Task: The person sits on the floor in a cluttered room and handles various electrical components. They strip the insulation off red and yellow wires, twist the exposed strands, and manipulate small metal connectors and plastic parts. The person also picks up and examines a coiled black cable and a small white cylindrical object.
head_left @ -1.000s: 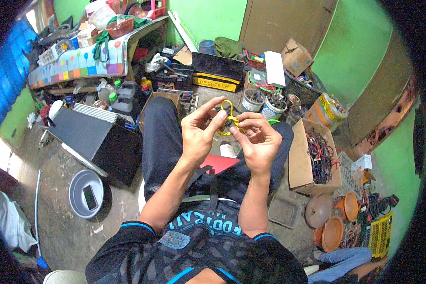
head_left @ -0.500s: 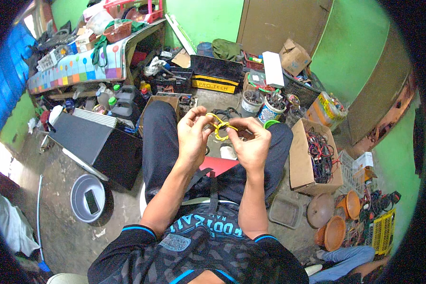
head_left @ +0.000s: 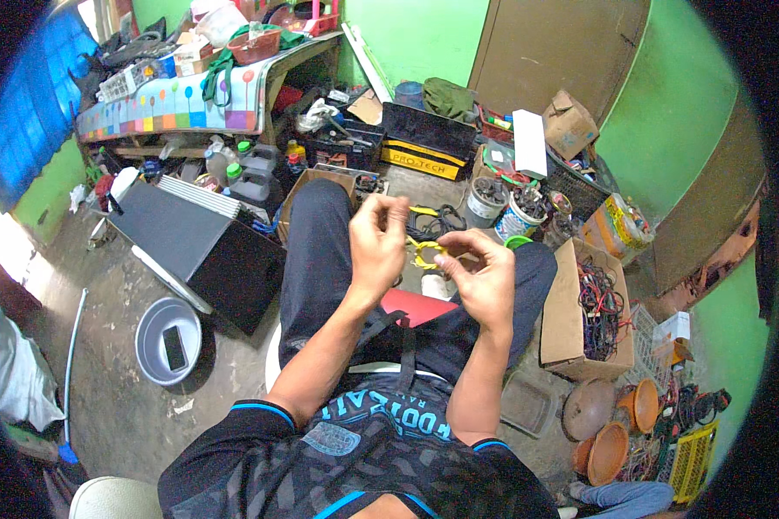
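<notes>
A small looped bundle of yellow wire hangs in front of me, above my lap. My right hand pinches its right side between thumb and fingers. My left hand, fingers drawn together, is just left of the loop and a bit higher. Beside the left fingertips a short yellow strand shows, seemingly a stretch of the same wire; the exact grip is hidden by the fingers. Below the hands, a red flat piece rests between my thighs.
A cardboard box of tangled wires stands right of my knee. At left are a black cabinet-like box and a grey basin holding a phone. Ahead sit a black-and-yellow toolbox and filled buckets. Clay bowls lie lower right.
My hands have moved apart slightly, the left one rising off the loop while the right keeps the yellow wire. The whole view has shifted, so the surroundings sit farther right.
</notes>
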Available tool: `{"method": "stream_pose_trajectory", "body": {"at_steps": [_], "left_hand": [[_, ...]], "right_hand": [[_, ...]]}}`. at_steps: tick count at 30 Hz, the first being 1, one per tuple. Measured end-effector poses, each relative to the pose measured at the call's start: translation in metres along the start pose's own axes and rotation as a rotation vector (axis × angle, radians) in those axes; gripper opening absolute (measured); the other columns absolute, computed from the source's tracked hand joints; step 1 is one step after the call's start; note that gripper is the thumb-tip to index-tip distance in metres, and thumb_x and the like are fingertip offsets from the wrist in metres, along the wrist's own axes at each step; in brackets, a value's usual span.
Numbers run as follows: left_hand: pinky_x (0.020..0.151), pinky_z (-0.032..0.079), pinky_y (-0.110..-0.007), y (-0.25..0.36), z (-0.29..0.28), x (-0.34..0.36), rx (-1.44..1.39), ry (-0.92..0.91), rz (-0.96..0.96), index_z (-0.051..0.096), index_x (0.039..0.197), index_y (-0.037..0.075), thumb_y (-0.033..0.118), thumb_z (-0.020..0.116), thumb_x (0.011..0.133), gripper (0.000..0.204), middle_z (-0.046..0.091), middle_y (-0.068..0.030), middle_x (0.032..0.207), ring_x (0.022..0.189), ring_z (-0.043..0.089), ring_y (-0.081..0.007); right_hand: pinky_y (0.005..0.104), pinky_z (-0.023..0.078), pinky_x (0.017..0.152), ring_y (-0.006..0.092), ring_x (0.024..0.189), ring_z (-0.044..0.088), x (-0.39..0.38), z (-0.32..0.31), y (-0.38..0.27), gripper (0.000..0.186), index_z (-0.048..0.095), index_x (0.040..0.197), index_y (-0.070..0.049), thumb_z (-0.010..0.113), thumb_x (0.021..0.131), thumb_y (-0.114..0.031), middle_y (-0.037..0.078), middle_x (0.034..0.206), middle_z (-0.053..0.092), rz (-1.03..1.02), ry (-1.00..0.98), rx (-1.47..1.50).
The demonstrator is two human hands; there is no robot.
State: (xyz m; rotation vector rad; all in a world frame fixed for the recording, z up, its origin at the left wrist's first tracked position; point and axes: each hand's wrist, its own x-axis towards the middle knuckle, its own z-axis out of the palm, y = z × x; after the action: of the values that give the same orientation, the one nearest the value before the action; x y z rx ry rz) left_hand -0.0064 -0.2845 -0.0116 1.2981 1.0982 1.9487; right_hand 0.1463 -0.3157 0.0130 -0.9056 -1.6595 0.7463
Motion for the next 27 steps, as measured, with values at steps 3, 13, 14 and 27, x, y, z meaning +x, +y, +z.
{"method": "stream_pose_trajectory", "body": {"at_steps": [3, 13, 14, 27], "left_hand": [[0.043, 0.039, -0.021, 0.009, -0.002, 0.001, -0.232, -0.063, -0.213, 0.056, 0.081, 0.002, 0.021, 0.06, 0.093, 0.023, 0.054, 0.0007, 0.064, 0.049, 0.049, -0.0056], [0.061, 0.049, -0.021, 0.019, -0.008, -0.002, -0.113, -0.466, 0.105, 0.071, 0.092, 0.001, 0.006, 0.073, 0.079, 0.014, 0.068, -0.0065, 0.087, 0.076, 0.062, -0.0105], [0.062, 0.048, -0.022, 0.014, -0.009, 0.0, -0.069, -0.486, 0.21, 0.072, 0.092, 0.002, 0.006, 0.074, 0.078, 0.014, 0.068, -0.0066, 0.087, 0.077, 0.061, -0.0109], [0.062, 0.049, -0.019, 0.029, -0.002, -0.012, -0.065, -0.465, -0.049, 0.064, 0.083, 0.0, -0.001, 0.075, 0.073, 0.015, 0.064, -0.0037, 0.081, 0.072, 0.059, -0.0058]], "right_hand": [[0.0244, 0.054, 0.062, 0.0125, 0.071, 0.063, 0.0, -0.001, 0.008, 0.023, 0.065, 0.099, 0.003, 0.068, 0.076, 0.008, 0.008, 0.09, 0.065, 0.137, 0.032, 0.248], [0.0269, 0.058, 0.063, 0.0153, 0.073, 0.065, 0.0, -0.005, 0.007, 0.016, 0.065, 0.094, 0.007, 0.069, 0.079, 0.004, 0.011, 0.085, 0.066, 0.014, 0.22, 0.334], [0.0268, 0.058, 0.062, 0.0152, 0.073, 0.065, 0.0, -0.004, 0.006, 0.015, 0.065, 0.093, 0.007, 0.069, 0.079, 0.004, 0.01, 0.085, 0.066, 0.024, 0.228, 0.343], [0.0262, 0.056, 0.059, 0.0151, 0.073, 0.064, -0.003, -0.001, 0.009, 0.01, 0.066, 0.088, 0.005, 0.064, 0.079, 0.009, 0.008, 0.088, 0.065, -0.095, 0.258, 0.341]]}}
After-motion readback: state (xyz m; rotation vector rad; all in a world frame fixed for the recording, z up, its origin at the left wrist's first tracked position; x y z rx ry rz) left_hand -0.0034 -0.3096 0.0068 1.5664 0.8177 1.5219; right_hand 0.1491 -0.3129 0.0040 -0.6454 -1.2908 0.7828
